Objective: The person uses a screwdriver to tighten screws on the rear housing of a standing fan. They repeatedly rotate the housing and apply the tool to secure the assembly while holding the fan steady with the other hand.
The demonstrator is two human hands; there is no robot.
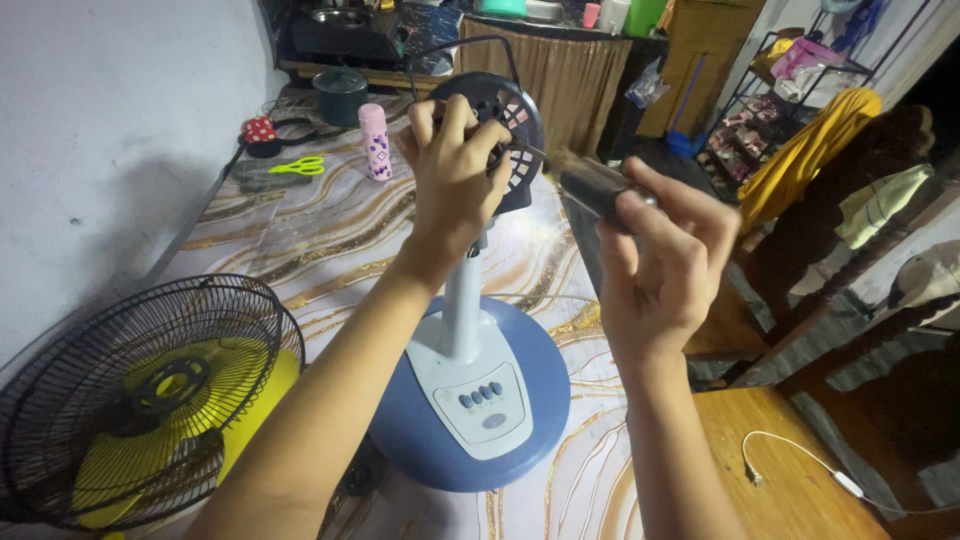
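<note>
Looking down from a head camera at a marble-patterned worktop (pixel 330 240), where a pedestal fan is partly taken apart. At eight o'clock lies the removed wire guard (pixel 140 400) with its yellow blades (pixel 245 395) inside. At eleven o'clock sit green scissors (pixel 300 166) and a pink bottle (pixel 375 142). At six o'clock stands the blue round fan base (pixel 475 400), its white control panel showing four buttons, with a pale pole rising to the dark motor housing (pixel 505 135) at twelve o'clock. The left hand (pixel 450 175) has its grip closed around the housing, steadying it. The right hand (pixel 660 260), at two o'clock, has its grip wrapped on the dark handle of a screwdriver (pixel 590 185), whose thin shaft points toward the housing; whether the tip touches a screw cannot be told. At five o'clock a white cable (pixel 800 465) lies on a wooden surface. Judging by this, a screw on the housing is being worked; the next move calls for seating the tip squarely and keeping the housing steady against the turn
</note>
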